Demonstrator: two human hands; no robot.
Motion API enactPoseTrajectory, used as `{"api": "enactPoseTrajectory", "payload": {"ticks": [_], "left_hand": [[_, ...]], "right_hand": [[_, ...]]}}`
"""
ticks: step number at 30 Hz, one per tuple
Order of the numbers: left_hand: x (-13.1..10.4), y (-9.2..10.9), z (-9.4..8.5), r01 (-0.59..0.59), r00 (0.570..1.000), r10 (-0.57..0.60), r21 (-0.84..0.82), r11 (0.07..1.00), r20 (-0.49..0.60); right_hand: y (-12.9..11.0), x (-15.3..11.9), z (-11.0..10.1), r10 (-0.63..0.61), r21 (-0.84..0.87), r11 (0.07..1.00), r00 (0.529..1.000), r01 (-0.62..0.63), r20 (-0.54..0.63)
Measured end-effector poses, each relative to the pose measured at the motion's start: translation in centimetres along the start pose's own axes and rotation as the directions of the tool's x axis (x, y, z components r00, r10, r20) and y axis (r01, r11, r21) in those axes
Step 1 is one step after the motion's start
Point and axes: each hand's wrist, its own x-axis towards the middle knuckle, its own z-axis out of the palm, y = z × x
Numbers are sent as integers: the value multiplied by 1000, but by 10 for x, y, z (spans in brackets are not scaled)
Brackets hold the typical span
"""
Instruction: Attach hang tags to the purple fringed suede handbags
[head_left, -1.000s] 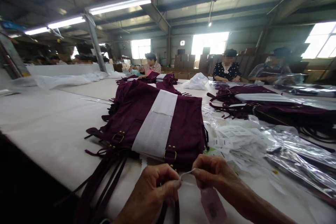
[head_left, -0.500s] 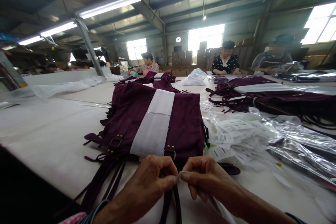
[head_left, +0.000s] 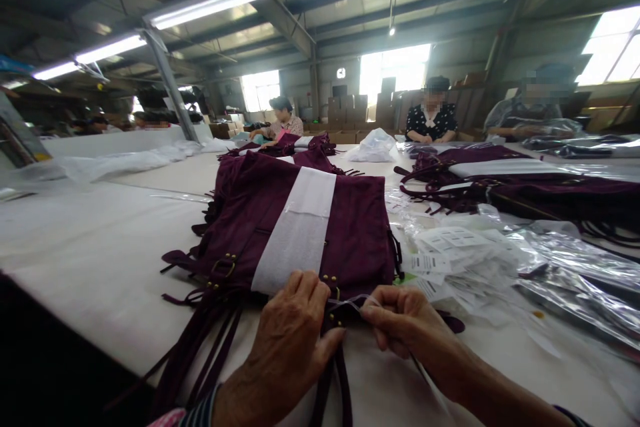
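Observation:
A dark purple bag with fringe and brass buckles lies before me, a white paper band around its middle. My left hand rests on its near edge, fingers over the band's lower end and thumb apart by the strap. Between thumb and forefinger my right hand pinches a thin, pale, see-through cord. The cord loops toward the buckle beside my left fingers, which hide part of it. A pale strand also hangs below my right hand.
Loose printed tags and clear plastic bags lie to the right. Behind them is a stack of purple bags. A crumpled white plastic bag sits farther back. Several people work across the white table.
My hands have drawn apart. The left has let go of its pinch and moved up onto the bag's near edge; the right has shifted slightly right, still pinching the cord, whose loop now shows.

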Motion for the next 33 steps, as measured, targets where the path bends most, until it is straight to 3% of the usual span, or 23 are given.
{"api": "enactPoseTrajectory", "payload": {"ticks": [4,9,17,33], "left_hand": [[5,1,0,-39,999,38,18,999,36],[12,0,-18,-83,994,88,-78,993,64],[33,-1,-49,122,985,-88,-245,962,145],[25,-12,-41,159,976,-102,-312,937,192]], "right_hand": [[1,-4,0,9,27,1000,999,-8,-42],[3,-11,0,30,63,998,994,-24,-103],[6,-12,5,33,131,991,993,-18,-112],[7,0,36,32,335,942,997,-7,-69]]}}
